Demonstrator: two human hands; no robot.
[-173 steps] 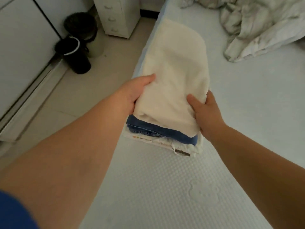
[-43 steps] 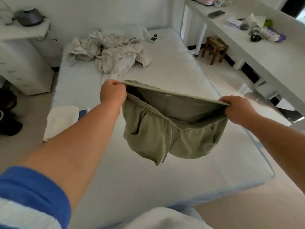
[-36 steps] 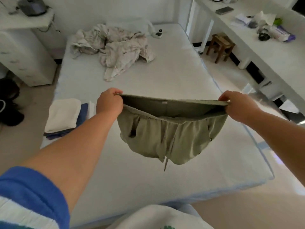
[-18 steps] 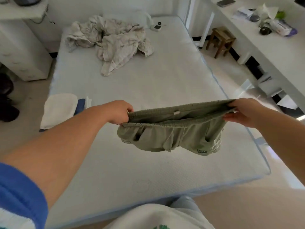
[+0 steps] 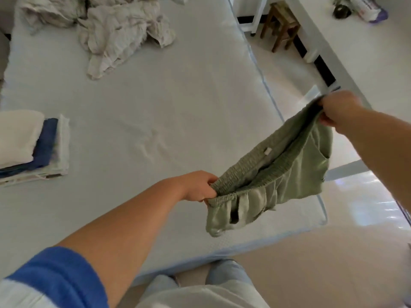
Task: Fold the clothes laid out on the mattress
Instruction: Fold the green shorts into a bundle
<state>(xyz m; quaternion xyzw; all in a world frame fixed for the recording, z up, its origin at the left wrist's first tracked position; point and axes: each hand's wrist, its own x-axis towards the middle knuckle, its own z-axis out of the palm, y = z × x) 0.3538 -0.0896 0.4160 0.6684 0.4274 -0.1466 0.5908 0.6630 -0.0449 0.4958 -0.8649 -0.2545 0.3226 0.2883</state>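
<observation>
In the head view, a pair of green shorts point(image 5: 278, 174) is held in the air above the near right corner of the mattress point(image 5: 155, 107), clear of its top. The elastic waistband is pinched at one end by the left hand point(image 5: 198, 187), its fingers point(image 5: 210, 181) curled onto the gathered edge, and at the other end by the right hand point(image 5: 338, 110), whose fingers are likewise clamped on the cloth, higher and beyond the mattress's right edge. The band is therefore slanted and slack, and the legs hang bunched

The step is judged to be spreading the shorts before folding. It would be done well if the two ends were levelled and drawn taut, the garment brought over the bare middle of the mattress, and the legs laid flat without creases. A stack of folded clothes point(image 5: 33, 147) lies at the left edge; crumpled cloth point(image 5: 115, 30) lies towards the far end
</observation>
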